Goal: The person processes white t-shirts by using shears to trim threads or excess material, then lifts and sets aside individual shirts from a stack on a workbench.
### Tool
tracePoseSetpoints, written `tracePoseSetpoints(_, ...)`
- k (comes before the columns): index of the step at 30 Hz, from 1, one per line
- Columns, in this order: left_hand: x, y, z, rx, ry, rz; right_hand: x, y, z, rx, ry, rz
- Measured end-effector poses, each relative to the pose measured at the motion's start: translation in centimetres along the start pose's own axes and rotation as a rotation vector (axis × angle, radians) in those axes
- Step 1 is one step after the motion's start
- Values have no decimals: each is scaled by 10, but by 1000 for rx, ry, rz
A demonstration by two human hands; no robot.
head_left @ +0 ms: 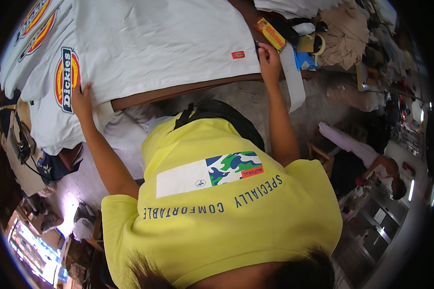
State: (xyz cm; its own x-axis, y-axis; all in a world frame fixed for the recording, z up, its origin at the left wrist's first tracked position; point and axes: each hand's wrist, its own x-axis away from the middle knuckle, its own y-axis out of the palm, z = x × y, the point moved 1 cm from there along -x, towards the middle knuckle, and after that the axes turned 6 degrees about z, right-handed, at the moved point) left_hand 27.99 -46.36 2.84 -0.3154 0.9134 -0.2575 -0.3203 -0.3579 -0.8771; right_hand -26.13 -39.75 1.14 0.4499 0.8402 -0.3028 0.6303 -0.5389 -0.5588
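Note:
A white T-shirt (164,43) lies spread over a brown table (144,100), a small red label near its right edge. My left hand (82,103) rests on white cloth beside a large printed logo (66,79), thumb and fingers apart. At the shirt's right edge, my right hand (269,60) has its fingers drawn together. Something small and dark shows by those fingertips, too hidden to name. More printed white shirts (36,29) overlap at the far left, and white cloth hangs down below my left hand.
Right of my right hand are a yellow box (271,34), a tape roll (319,44), a blue packet (305,61) and a beige cloth heap (345,33). A white strip (292,79) hangs over the table's edge. Another person (388,171) is at the right.

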Motion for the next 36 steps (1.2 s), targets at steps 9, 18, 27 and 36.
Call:
tracePoseSetpoints(9,15,-18,-32,1023,-443,-271,-10,30,-3,556,-23,-101)
tracePoseSetpoints(18,42,-40,-30,1335,-461,-346,-13,18,2,325,-48,-23)
tracePoseSetpoints(27,59,-40,-45,1509,-426,-378,-6,6,-1,70,98,69)
tracePoseSetpoints(36,83,-49,-52,1356,-497,-372,30,-12,-6,252,-120,119)
